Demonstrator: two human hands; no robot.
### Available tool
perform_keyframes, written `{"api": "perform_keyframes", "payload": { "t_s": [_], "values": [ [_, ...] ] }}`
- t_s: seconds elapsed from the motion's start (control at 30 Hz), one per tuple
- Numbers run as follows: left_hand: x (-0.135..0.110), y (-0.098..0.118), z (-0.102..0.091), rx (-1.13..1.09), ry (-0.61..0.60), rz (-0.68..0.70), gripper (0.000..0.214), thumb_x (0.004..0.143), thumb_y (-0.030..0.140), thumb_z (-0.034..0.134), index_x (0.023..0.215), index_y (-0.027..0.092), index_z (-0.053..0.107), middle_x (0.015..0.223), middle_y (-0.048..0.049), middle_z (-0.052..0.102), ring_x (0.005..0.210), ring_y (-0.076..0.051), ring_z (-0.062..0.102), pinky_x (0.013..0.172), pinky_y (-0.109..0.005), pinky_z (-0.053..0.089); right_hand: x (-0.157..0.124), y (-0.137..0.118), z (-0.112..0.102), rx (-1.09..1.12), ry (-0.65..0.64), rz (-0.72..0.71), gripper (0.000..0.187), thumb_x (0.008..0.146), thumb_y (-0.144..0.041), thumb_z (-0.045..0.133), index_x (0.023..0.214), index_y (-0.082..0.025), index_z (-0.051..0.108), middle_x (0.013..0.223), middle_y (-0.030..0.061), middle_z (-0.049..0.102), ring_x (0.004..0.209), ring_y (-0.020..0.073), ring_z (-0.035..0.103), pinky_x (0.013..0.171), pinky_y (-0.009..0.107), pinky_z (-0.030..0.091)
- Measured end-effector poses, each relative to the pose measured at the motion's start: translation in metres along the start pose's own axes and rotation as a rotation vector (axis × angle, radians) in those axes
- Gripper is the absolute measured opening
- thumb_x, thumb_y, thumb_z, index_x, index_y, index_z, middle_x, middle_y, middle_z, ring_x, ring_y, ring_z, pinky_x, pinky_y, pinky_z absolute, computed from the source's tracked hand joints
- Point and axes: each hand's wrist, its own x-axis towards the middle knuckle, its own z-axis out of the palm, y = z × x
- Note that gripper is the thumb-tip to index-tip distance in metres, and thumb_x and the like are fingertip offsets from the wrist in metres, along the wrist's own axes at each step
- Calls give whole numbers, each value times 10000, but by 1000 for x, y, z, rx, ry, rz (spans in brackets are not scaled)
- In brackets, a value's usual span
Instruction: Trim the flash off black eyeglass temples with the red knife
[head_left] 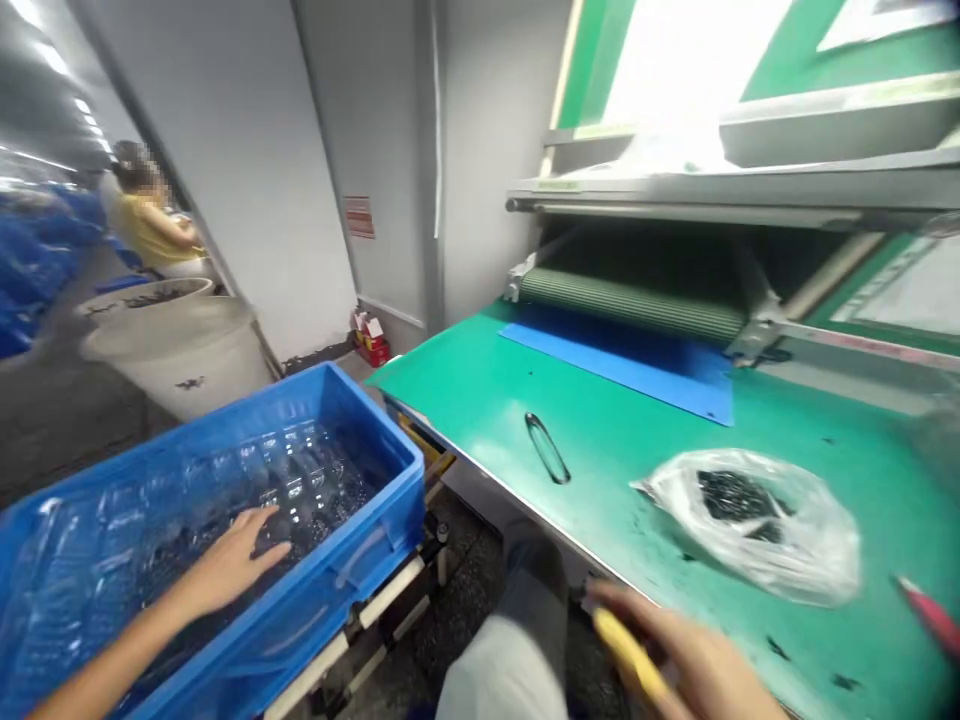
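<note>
Head cam: rect. blue bin (379, 535), shiny ridged plastic (225, 490) w/in; your L hand (240, 560) over it, fingers loose; R hand (690, 645) gripping blurred yellow item (628, 650).

No legible txt or nos., red-and-white sign (359, 217) on grey wall (375, 120) too blurry

The blue crate (386, 535) is smooth, faintly glossy plastic; inside, the clear moulded sheet (292, 460) looks like shiny plastic. The green table (465, 385) has a smooth, softly reflective top. The bag (799, 545) is thin, crinkled, translucent plastic. The pale bucket (187, 360) looks like matt plastic.
</note>
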Motion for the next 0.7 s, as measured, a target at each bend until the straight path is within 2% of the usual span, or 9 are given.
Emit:
{"api": "perform_keyframes", "payload": {
  "t_s": [0.07, 0.1, 0.17, 0.27, 0.33, 0.43, 0.5, 0.57, 0.7],
  "values": [
    [8, 12, 6, -49, -128, 44, 830, 813, 657, 393, 1435, 107, 415, 1452, -209, 470, 1118, -351, 637, 908, -431, 531, 44, -7, -21, -370, 83, 242, 406, 951, -437, 359, 1202, -222, 596, 1135, 96, 690, 974, 260, 675, 791, 359, 543],
    [11, 17, 10, -73, -181, 63, 796, 832, 653, 381, 1426, 126, 437, 1422, -194, 514, 1096, -337, 654, 862, -408, 555, 69, -12, -27, -441, 112, 299, 412, 967, -424, 364, 1221, -175, 571, 1155, 134, 669, 978, 281, 664, 749, 372, 536],
    [16, 22, 18, -119, -259, 118, 724, 864, 622, 375, 1405, 152, 478, 1387, -159, 562, 1135, -302, 641, 851, -358, 564, 117, -17, -31, -515, 99, 339, 339, 980, -345, 391, 1126, -118, 596, 1061, 170, 672, 937, 299, 659, 719, 387, 514],
    [21, 18, 32, -162, -316, 227, 624, 816, 561, 578, 1322, 197, 571, 1446, -121, 511, 1246, -270, 562, 984, -369, 500, 167, -12, -22, -549, 2, 347, 204, 966, -277, 491, 979, -121, 621, 868, 90, 669, 785, 223, 649, 683, 352, 498],
    [28, 6, 36, -171, -307, 265, 571, 780, 523, 685, 1239, 188, 629, 1406, -127, 550, 1213, -272, 581, 1009, -438, 477, 182, -2, -14, -538, -75, 332, 174, 959, -283, 541, 922, -134, 624, 785, 27, 647, 708, 168, 621, 669, 315, 490],
    [47, -29, 31, -151, -152, 218, 495, 912, 516, 544, 1262, 169, 596, 1305, -126, 616, 1152, -263, 608, 1013, -504, 453, 188, 8, -9, -505, -137, 323, 135, 942, -231, 570, 857, -140, 623, 730, 14, 649, 669, 156, 609, 638, 280, 465],
    [61, -61, 27, -103, 2, 140, 529, 964, 505, 443, 1377, 177, 485, 1422, -143, 505, 1284, -295, 498, 1090, -562, 347, 189, 8, -9, -487, -132, 332, 109, 926, -184, 568, 837, -153, 623, 752, 41, 680, 685, 175, 627, 631, 277, 453],
    [72, -93, 30, -40, 82, 68, 611, 954, 510, 455, 1468, 195, 354, 1548, -150, 324, 1410, -341, 312, 1143, -618, 203, 189, 4, -7, -474, -104, 351, 104, 918, -188, 568, 839, -172, 634, 800, 68, 708, 707, 201, 652, 626, 285, 455],
    [87, -133, 55, 44, -34, 16, 752, 887, 506, 581, 1509, 218, 273, 1610, -140, 167, 1457, -393, 147, 1144, -660, 126, 190, -3, 0, -468, -21, 375, 64, 861, -190, 616, 875, -220, 670, 920, 90, 729, 712, 210, 678, 609, 294, 468]
  ]
}}
